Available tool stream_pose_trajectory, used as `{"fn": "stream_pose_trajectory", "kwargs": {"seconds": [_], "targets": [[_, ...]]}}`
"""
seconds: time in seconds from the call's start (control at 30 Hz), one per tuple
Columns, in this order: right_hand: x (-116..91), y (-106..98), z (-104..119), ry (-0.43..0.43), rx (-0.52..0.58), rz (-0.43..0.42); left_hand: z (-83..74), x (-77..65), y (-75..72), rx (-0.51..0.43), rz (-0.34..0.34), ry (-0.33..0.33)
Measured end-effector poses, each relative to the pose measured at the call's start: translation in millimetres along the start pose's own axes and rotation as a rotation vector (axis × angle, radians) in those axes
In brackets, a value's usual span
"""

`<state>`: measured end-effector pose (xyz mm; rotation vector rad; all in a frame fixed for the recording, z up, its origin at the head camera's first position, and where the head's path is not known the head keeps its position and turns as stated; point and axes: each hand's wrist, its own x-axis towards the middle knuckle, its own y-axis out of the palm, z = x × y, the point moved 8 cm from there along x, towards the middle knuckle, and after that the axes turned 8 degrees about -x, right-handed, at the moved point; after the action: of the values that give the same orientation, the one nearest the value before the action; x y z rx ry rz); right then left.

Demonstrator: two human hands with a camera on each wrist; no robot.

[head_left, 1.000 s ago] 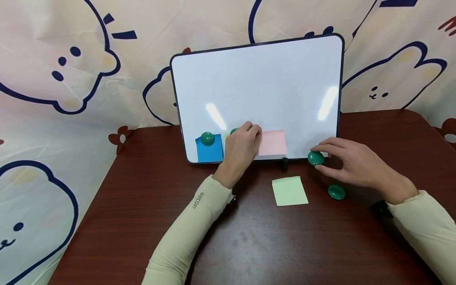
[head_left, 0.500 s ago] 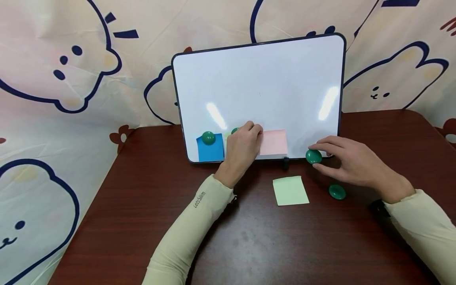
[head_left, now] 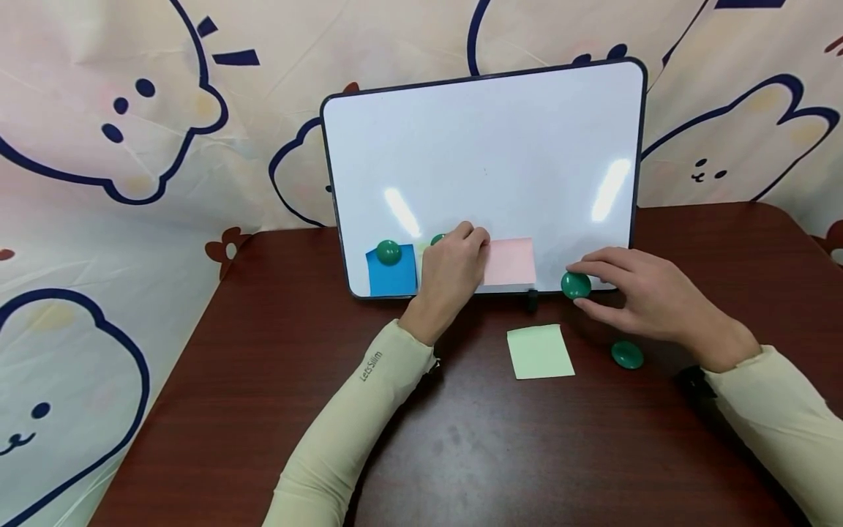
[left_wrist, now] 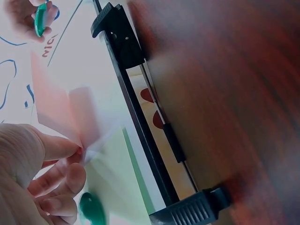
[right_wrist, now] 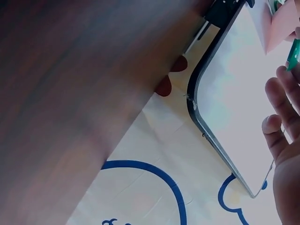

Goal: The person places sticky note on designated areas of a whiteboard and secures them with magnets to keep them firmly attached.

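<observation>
My left hand (head_left: 454, 271) pinches the left edge of a pink sticky note (head_left: 510, 261) low on the whiteboard (head_left: 527, 146). In the left wrist view the pink note (left_wrist: 49, 101) reflects in the glossy board, with thumb and fingertip meeting at its corner. My right hand (head_left: 648, 293) holds a round green magnet (head_left: 576, 285) between thumb and fingers, in front of the board's lower right. On the left, another green magnet (head_left: 388, 252) sits on a blue sticky note (head_left: 393, 274). A pale green note (left_wrist: 112, 180) with its own magnet (left_wrist: 92, 208) is mostly hidden behind my left hand in the head view.
On the brown table (head_left: 461, 439) lie a light green sticky note (head_left: 540, 351) and a loose green magnet (head_left: 628, 355), below my right hand. Black clips (left_wrist: 124, 37) support the board's lower edge. A cartoon-printed cloth (head_left: 165, 293) hangs behind.
My right hand has drifted left and slightly up with the magnet, closer to the pink note. The left hand keeps its pinch in place. The head view has shifted a little.
</observation>
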<state>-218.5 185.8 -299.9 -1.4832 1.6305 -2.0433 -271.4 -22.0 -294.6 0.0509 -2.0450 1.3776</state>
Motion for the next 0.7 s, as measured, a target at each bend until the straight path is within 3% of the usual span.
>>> {"fn": "stream_pose_trajectory", "kwargs": {"seconds": [0.37, 0.7], "targets": [[5.7, -2.0, 3.6, -0.044, -0.005, -0.046, -2.5, 1.6, -0.4, 0.015, 0.012, 0.000], [11.5, 0.1, 6.6, 0.002, 0.009, -0.037, -10.2, -0.6, 0.7, 0.097, 0.007, 0.030]]}}
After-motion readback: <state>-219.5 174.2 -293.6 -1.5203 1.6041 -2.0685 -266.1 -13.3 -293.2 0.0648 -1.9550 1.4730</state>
